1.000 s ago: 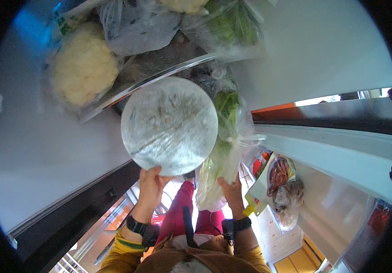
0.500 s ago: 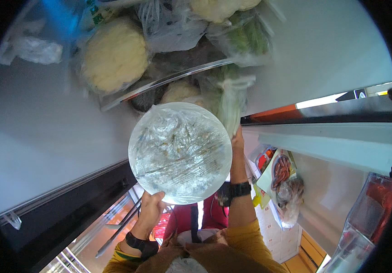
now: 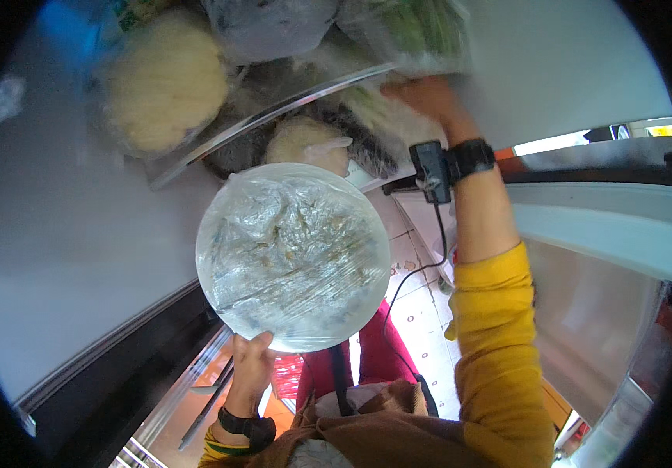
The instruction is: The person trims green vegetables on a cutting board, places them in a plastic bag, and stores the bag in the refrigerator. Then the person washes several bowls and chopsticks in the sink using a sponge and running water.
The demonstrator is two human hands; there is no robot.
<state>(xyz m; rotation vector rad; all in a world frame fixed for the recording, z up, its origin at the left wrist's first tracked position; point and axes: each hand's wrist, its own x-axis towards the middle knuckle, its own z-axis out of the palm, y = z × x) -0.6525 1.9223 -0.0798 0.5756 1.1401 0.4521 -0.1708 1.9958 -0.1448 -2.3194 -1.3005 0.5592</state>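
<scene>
My left hand (image 3: pixel 252 363) is closed on the near rim of a round white plate (image 3: pixel 293 312), thumb on top. Clear plastic film, wrinkled and shiny, covers the plate and blurs the food under it. Farther off, my right hand (image 3: pixel 430 101) reaches into the refrigerator just below the shelf's front edge (image 3: pixel 273 113). It is over a clear bag of pale green vegetables (image 3: pixel 387 113), touching or very near it. Motion blur and the bag hide how the right fingers are bent. Beside that bag lies another bag with a pale, rounded thing (image 3: pixel 305 144).
Above the shelf edge sit a bagged pale yellow round (image 3: pixel 168 90), a cloudy plastic bag (image 3: pixel 270 27) and bagged greens (image 3: pixel 426 31). The refrigerator door (image 3: pixel 593 226) stands open at right. From my right wrist strap (image 3: pixel 469 160), a black cable (image 3: pixel 422 269) hangs down.
My right hand has moved from beside the plate up and forward into the refrigerator, and the bag of pale vegetables now lies deeper inside. The plate has shifted slightly left in my left hand.
</scene>
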